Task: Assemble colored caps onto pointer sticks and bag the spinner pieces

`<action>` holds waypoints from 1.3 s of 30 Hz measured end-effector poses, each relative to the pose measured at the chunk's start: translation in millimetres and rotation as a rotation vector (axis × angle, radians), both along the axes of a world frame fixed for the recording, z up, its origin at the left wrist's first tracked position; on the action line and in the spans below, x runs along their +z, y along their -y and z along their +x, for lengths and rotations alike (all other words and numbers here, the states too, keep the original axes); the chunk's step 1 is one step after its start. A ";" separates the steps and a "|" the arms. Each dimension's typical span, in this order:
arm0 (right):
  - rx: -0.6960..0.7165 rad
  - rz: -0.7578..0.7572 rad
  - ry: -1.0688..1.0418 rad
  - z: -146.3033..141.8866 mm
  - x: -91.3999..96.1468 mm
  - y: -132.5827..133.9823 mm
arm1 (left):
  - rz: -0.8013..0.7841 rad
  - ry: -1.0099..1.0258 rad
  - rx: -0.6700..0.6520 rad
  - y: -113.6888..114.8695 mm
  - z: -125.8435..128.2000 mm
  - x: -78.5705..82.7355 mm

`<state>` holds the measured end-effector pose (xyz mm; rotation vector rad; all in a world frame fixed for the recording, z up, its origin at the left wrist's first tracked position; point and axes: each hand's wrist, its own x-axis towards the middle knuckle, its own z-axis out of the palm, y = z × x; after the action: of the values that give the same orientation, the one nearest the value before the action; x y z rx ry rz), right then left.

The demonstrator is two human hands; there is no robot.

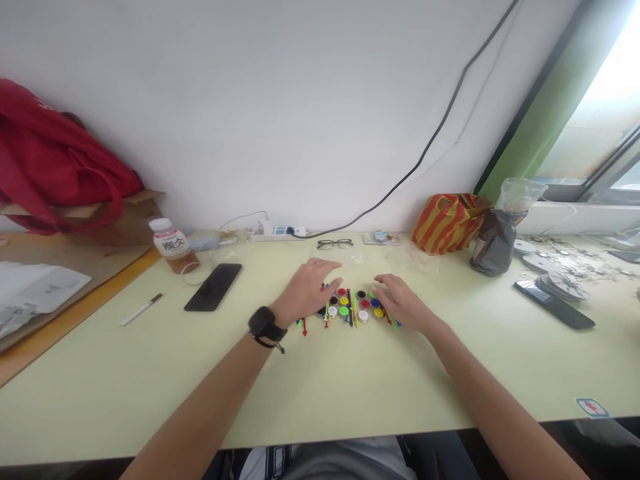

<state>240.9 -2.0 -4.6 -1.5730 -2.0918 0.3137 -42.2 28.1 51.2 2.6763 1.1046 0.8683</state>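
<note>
Several small round coloured pieces, among them a yellow disc (344, 301), a green disc (344, 311) and a white disc (363, 317), lie in rows on the table in front of me. Thin coloured plastic sticks (351, 308), some with arrow-like tips, lie between and beside them. My left hand (307, 288) is over the left end of this group, its fingers stretched out and thumb apart. At the right end is my right hand (400, 301), fingers loosely extended and apart. Both hands partly cover the pieces; nothing shows held in either. A black watch (267, 324) is on my left wrist.
On the left are a black phone (213, 288), a drink bottle (173, 245) and a white pen (142, 309). Glasses (335, 244) and a power strip (277, 231) lie by the wall. A striped bag (447, 223) and another phone (554, 305) are to the right.
</note>
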 end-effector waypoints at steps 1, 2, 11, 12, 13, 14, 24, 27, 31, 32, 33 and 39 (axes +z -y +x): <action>0.031 -0.013 0.024 -5.3 -1.8 2.3 | -0.036 -0.023 0.032 -5.7 -12.9 0.4; 0.055 -0.028 0.056 -10.9 -3.3 4.8 | -0.071 -0.062 0.050 -9.4 -25.1 -1.5; 0.102 -0.061 0.212 -39.4 -11.6 12.3 | -0.162 -0.252 0.106 7.6 -68.7 -40.1; 0.109 -0.056 0.197 -40.0 -12.3 11.7 | -0.187 -0.245 0.123 7.3 -70.8 -41.4; 0.117 -0.054 0.183 -40.8 -12.8 11.2 | -0.211 -0.232 0.143 6.1 -73.3 -42.5; 0.121 -0.060 0.170 -41.9 -13.0 10.6 | -0.234 -0.213 0.166 4.2 -75.8 -43.7; 0.088 -0.164 0.064 -42.5 -9.9 6.6 | -0.414 0.009 0.280 -9.2 -75.7 -66.4; 0.078 -0.178 0.070 -38.0 -13.8 5.5 | -0.375 -0.013 0.274 -6.1 -72.6 -68.1; 0.075 -0.169 0.092 -43.0 -17.9 4.8 | -0.347 -0.058 0.258 -1.0 -69.0 -65.2; 0.073 -0.167 0.089 -45.5 -18.1 5.0 | -0.344 -0.058 0.256 -0.1 -68.2 -64.3; 0.072 -0.165 0.080 -47.6 -17.9 5.2 | -0.340 -0.056 0.255 0.5 -67.6 -63.7; -0.044 -0.064 -0.190 -35.9 -7.5 -0.2 | -0.310 -0.010 0.252 -4.4 -70.3 -67.3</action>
<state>205.1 -1.8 -12.1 -1.5585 -1.9166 0.4989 -112.5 32.5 -16.0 2.3265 1.4675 0.6529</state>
